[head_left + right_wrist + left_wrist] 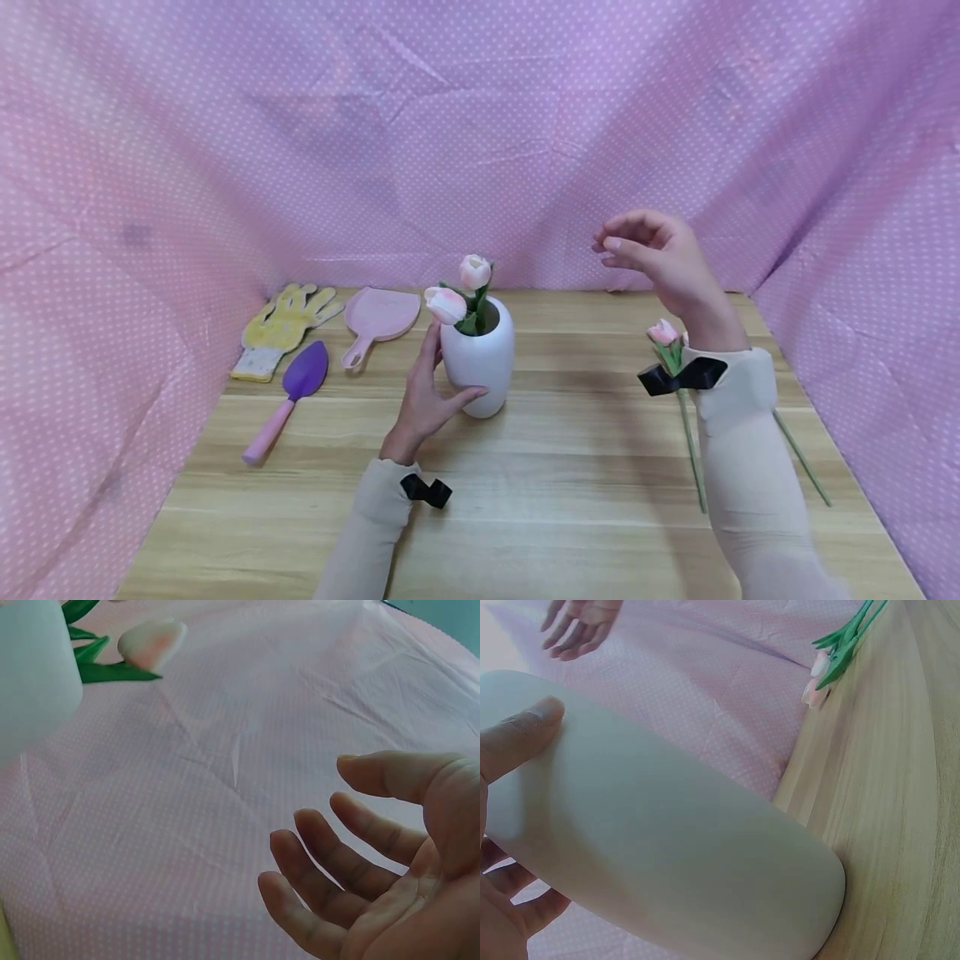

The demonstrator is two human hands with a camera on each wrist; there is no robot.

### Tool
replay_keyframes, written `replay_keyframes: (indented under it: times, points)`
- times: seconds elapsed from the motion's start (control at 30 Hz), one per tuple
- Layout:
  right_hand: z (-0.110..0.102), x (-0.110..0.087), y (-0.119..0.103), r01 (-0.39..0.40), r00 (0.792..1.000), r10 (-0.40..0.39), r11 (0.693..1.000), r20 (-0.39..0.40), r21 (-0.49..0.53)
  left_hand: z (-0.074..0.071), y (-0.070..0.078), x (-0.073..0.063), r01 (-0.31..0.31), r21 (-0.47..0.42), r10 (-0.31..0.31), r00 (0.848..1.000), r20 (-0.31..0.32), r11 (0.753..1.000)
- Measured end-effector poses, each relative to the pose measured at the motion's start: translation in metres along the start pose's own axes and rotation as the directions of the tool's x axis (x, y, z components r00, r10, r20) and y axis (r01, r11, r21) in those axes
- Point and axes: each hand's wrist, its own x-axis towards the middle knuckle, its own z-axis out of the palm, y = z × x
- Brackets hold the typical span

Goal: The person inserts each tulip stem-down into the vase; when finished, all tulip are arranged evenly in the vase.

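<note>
Vase: white vase (480, 358) stands upright on the counter (570, 492), near its middle, with two pink tulips (459, 293) rising from its mouth.
Left grip: the left hand (422, 400) wraps the vase's left side, thumb pressed to the front wall near the base, fingers curled round behind; the left wrist view shows the thumb tip (536, 724) flat against the white wall.
Left arm pose: forearm in a beige sleeve comes up from the near edge, wrist bent toward the vase.
Right grip: the right hand (660, 254) is empty, fingers loosely spread and slightly bent, touching nothing; the right wrist view shows the palm bare.
Right arm pose: raised above the counter, well right of the vase, wrist cocked, fingers pointing left.
Loose flowers: tulips (667, 337) lie on the counter under the right forearm, stems toward the near edge.
Far left: purple trowel (288, 396), pink hand mirror (377, 321) and yellow glove (283, 327) lie on the counter.
Backdrop: pink dotted cloth (225, 150) on all sides.
</note>
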Motion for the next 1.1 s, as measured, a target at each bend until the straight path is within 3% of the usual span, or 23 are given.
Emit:
replay_keyframes:
  times: [0.4, 0.73, 1.1]
  points:
    - [-0.054, -0.037, 0.043, -0.103, 0.988, 0.108, 0.993, -0.111, 0.056, 0.000, -0.001, 0.000, 0.002, 0.011, -0.002, 1.000, -0.002, 1.000]
    - [-0.098, -0.074, 0.076, -0.235, 0.950, 0.241, 0.970, -0.199, 0.055, 0.000, -0.002, 0.000, 0.014, 0.022, -0.014, 1.000, 0.002, 1.000]
    - [-0.127, -0.108, 0.111, -0.368, 0.884, 0.365, 0.929, -0.293, 0.048, 0.001, -0.001, 0.000, 0.021, 0.016, -0.021, 1.000, 0.003, 1.000]
